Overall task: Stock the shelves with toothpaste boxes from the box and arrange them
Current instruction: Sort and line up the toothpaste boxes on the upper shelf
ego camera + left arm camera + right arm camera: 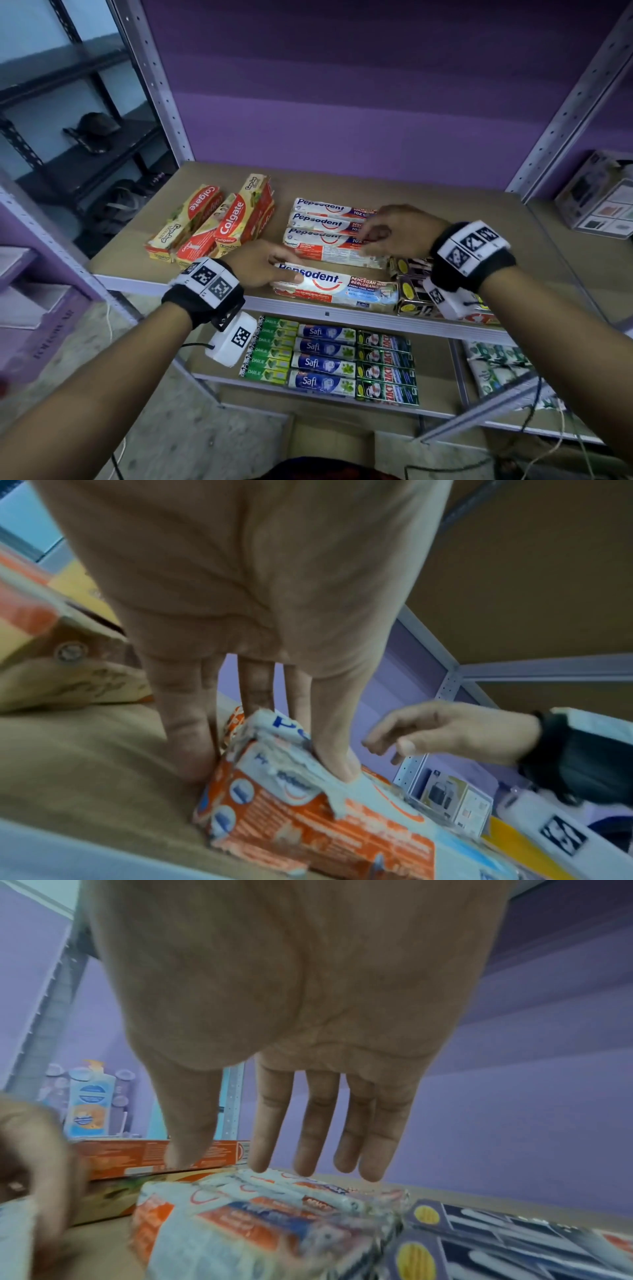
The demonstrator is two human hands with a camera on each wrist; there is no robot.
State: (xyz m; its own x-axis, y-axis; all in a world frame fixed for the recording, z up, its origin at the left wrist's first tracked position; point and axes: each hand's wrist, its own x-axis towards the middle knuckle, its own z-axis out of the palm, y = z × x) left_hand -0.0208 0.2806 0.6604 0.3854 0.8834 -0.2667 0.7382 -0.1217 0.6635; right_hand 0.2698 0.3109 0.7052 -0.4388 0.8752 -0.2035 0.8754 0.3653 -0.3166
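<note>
Now the left hand [255,262] is down on the near end of a long white-and-red Pepsodent toothpaste carton [337,286], which lies along the front edge of the brown board shelf [479,219], just short of the metal lip. From the left wrist view the fingers [337,756] are straight, tips pressing the carton's crumpled end flap, so that hand is flat and pushing, not clutching. The right hand [399,228] hovers over the row of three matching Pepsodent cartons [325,228] lying behind it, fingers loosely extended and holding nothing; the right wrist view shows the fingertips [310,1164] just above the packs, contact uncertain.

The job, as I read it, is to slide this fourth carton back until it sits flush against the third. Best done with an even push along the long side, not from one end only, or it will swing askew. The right hand could steady the far end near the dark blue boxes with yellow ovals [411,289] at the front right corner. That torn flap looks soft, so light pressure only.

Over at the left side the red-and-yellow Colgate cartons [212,226] lie fanned and crooked, one propped on edge, and look to need squaring
</note>
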